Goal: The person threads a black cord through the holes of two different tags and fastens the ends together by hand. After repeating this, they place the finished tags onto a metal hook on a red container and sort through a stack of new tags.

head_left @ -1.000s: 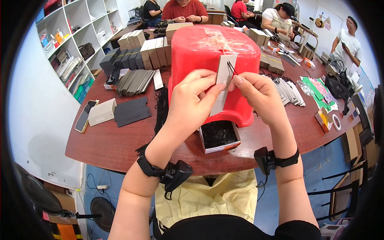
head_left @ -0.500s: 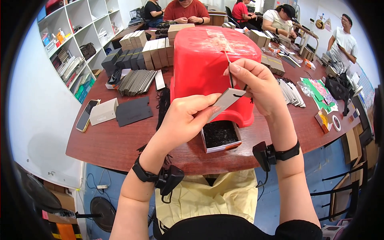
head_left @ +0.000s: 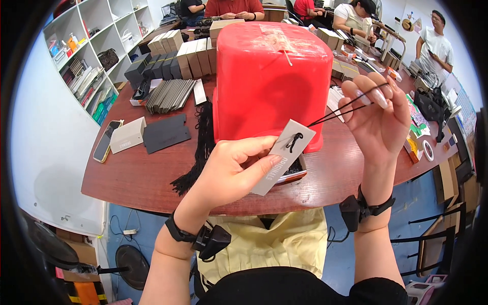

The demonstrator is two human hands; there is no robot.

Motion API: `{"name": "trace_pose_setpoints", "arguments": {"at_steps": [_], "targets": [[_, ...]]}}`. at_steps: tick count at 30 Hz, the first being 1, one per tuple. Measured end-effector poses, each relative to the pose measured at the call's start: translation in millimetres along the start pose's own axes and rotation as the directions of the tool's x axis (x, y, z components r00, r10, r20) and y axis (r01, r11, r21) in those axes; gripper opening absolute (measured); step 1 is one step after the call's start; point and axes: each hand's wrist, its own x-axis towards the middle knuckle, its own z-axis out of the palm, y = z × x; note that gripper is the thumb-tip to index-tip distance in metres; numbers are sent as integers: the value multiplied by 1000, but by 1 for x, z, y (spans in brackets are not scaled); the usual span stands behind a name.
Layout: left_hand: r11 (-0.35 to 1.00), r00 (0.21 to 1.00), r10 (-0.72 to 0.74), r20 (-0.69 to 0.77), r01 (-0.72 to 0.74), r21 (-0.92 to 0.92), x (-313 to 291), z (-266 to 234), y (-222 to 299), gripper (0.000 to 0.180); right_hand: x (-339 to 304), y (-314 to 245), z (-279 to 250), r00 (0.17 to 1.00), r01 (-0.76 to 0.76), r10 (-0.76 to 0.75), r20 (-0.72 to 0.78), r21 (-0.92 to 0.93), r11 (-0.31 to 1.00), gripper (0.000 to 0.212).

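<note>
Tag point(head_left: 280, 156) pinched in left hand point(head_left: 231, 170), long axis up-right; right hand point(head_left: 378, 119) fingers pinch cord point(head_left: 339, 110).

small black tray point(head_left: 297, 173) mostly hidden behind grey tag point(head_left: 279, 155), contents unclear

Matt card tag point(head_left: 280, 156), glossy plastic bin point(head_left: 269, 76)

The right hand point(head_left: 378, 119) has pulled away toward the right of the frame, drawing the black string point(head_left: 341, 109) taut from the tag point(head_left: 279, 155), which has tilted.
</note>
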Motion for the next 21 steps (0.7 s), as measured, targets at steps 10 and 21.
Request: {"name": "trace_pose_setpoints", "arguments": {"at_steps": [10,21], "targets": [[987,991,-124,55,128,-95,-10,9,1,21,-27,28,14,990,105,60,127,-952,289,26],[992,992,-109,55,106,66,-15,12,2,21,-18,0,-20,957,102,-209,-201,-442,891,9]]}}
